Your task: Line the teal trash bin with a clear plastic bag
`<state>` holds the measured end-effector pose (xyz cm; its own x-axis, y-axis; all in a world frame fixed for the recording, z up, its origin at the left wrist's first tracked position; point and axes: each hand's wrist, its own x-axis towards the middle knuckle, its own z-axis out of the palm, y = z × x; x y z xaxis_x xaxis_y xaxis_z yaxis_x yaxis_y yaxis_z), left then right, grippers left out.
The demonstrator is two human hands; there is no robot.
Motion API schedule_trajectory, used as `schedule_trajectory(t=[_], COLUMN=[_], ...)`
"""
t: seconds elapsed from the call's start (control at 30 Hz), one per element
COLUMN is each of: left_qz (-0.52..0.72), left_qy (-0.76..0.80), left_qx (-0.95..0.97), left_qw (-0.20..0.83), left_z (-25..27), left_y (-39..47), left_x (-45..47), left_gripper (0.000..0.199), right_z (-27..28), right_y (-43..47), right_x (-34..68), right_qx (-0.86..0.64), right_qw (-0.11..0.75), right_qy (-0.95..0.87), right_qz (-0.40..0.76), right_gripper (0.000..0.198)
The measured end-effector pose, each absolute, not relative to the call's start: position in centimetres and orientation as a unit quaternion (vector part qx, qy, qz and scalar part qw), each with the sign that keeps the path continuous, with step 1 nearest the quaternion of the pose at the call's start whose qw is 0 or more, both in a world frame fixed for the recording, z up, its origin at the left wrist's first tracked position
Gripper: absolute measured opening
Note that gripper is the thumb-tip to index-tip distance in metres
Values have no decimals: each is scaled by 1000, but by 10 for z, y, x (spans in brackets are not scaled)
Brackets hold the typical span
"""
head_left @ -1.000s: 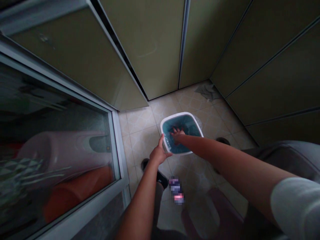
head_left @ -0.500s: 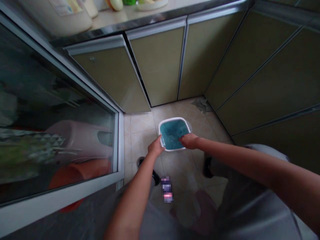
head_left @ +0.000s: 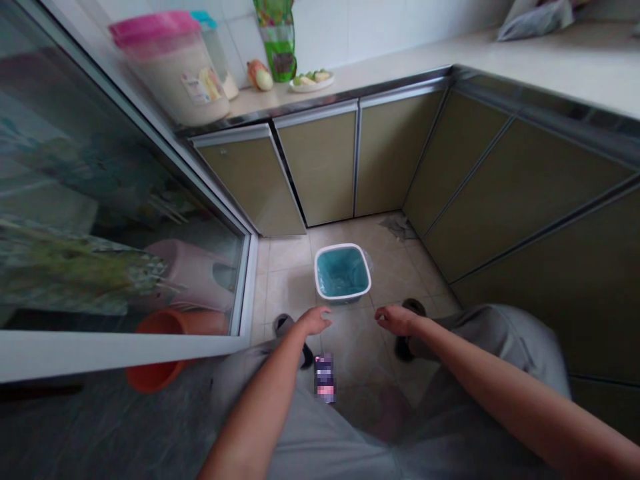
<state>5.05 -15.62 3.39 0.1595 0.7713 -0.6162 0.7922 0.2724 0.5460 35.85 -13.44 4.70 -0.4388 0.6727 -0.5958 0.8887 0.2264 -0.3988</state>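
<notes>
On the floor tiles in front of me stands a teal waste bin (head_left: pixel 345 265) with a white rim. Clear plastic film sticks out past its rim on the right side. My left hand (head_left: pixel 315 321) hovers just on my side of the bin, at its left, with nothing in it and its fingers apart. To the right, my right hand (head_left: pixel 397 320) is also off the bin, empty, its fingers loosely bent and not closed. Neither hand touches the rim. The bin's bottom is hard to make out.
Cabinets (head_left: pixel 320 167) with a counter above surround the bin. A pink-lidded container (head_left: pixel 185 80), a green bag (head_left: pixel 277 47) and a white plate (head_left: pixel 323 85) stand up there. A glass door (head_left: pixel 250 280) is at left. A grey cloth (head_left: pixel 400 227) lies in the corner.
Both hands have come off the bin and drawn back towards me; earlier the left held the rim and the right was at its right edge. My view has tilted up, showing more counter.
</notes>
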Motion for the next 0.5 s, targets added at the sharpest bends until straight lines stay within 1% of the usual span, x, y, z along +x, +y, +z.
schedule_trajectory(t=[0.03, 0.1, 0.17, 0.23, 0.3, 0.37, 0.43, 0.5], left_qz=[16, 105, 222, 335, 434, 511, 563, 590], left_qy=[654, 654, 637, 602, 552, 493, 442, 387], left_qx=[591, 570, 553, 558, 591, 630, 665, 701], left_qw=[473, 486, 489, 463, 398, 314, 214, 108], left_z=[36, 51, 82, 131, 196, 269, 335, 377], left_y=[-153, -140, -120, -103, -97, -107, -126, -140], left_x=[52, 52, 49, 46, 46, 47, 47, 44], left_gripper=[48, 58, 73, 85, 92, 93, 88, 78], right_z=[48, 60, 85, 120, 158, 191, 213, 223], right_y=[-127, -107, -82, -55, -26, -1, 18, 29], right_x=[361, 364, 364, 365, 372, 384, 398, 408], right_qx=[524, 549, 562, 560, 522, 460, 420, 406], right_qw=[135, 79, -8, -121, -253, -349, -395, -407], right_qy=[765, 759, 749, 737, 738, 751, 763, 772], right_qz=[-348, -341, -351, -359, -345, -320, -292, -272], right_gripper=[37, 42, 50, 58, 65, 71, 75, 77])
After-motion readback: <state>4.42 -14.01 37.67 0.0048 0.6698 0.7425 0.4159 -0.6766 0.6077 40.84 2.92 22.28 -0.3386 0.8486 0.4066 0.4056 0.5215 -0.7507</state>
